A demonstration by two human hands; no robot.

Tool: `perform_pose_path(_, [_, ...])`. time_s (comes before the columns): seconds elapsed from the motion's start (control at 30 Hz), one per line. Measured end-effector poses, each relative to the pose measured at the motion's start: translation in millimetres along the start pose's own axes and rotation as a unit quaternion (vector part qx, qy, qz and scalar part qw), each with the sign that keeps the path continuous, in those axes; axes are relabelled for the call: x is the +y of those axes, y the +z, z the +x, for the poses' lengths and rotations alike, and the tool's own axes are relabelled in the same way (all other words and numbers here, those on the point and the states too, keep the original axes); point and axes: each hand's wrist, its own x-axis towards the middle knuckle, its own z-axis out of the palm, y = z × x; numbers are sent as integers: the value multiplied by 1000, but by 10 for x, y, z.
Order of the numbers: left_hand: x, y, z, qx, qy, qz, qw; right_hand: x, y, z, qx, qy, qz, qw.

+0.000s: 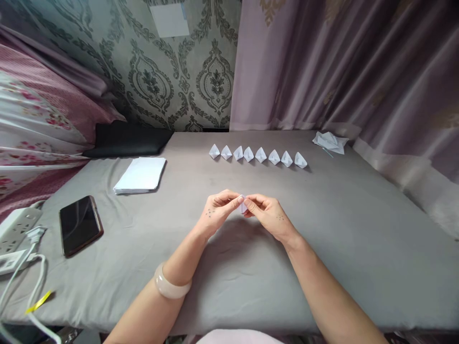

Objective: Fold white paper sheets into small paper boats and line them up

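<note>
Between the fingertips of both hands is a small folded piece of white paper (243, 206), held above the cloth in the middle of the view. My left hand (221, 209) pinches it from the left, thumb and fingers closed on its edge. From the right, my right hand (266, 213) grips it the same way, and the fingers partly cover its shape. Beyond the hands stands a row of several small white folded paper boats (248, 154). To the left lies a stack of white paper sheets (140, 175).
A grey cloth-covered table (344, 229) spans the view. On its left are a dark-screened phone (81, 224), a white power strip (17, 229) with cables, and a black flat case (129, 138). Crumpled white paper (330, 142) lies at the back right, near the curtain (322, 62).
</note>
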Motion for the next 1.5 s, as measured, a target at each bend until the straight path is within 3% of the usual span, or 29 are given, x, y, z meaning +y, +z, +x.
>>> perform_pose_path(0.17, [-70, 35, 19, 7, -26, 17, 999, 73, 42, 22, 37, 17, -5, 999])
perform_pose_path(0.4, [-160, 45, 44, 24, -52, 24, 998, 138, 126, 25, 56, 97, 54, 992])
perform_pose_path(0.63, [-207, 14, 60, 8, -170, -26, 985, 161, 149, 52, 57, 111, 90, 988])
perform_pose_path(0.8, [-171, 6, 70, 19, -188, -78, 979, 215, 170, 65, 51, 127, 81, 987])
perform_pose_path(0.87, [-155, -11, 77, 32, -215, -97, 971, 237, 173, 61, 46, 90, 18, 995])
perform_pose_path(0.93, [-145, -32, 85, 52, -243, -120, 961, 242, 170, 50, 61, 11, -79, 995])
perform_pose_path(1.03, [-140, -53, 93, 77, -260, -141, 952, 212, 165, 27, 67, -122, -184, 973])
perform_pose_path(1.1, [-145, -57, 93, 79, -267, -143, 950, 190, 168, 12, 43, -168, -206, 963])
perform_pose_path(1.33, [-171, -38, 61, 40, -275, -90, 956, 232, 153, 25, 16, -184, -229, 956])
perform_pose_path(1.43, [-161, -28, 44, 29, -226, 16, 974, 255, 108, 54, 33, -179, -248, 952])
perform_pose_path(1.5, [-153, -27, 41, 59, -163, 122, 977, 274, 83, 72, 44, -175, -261, 949])
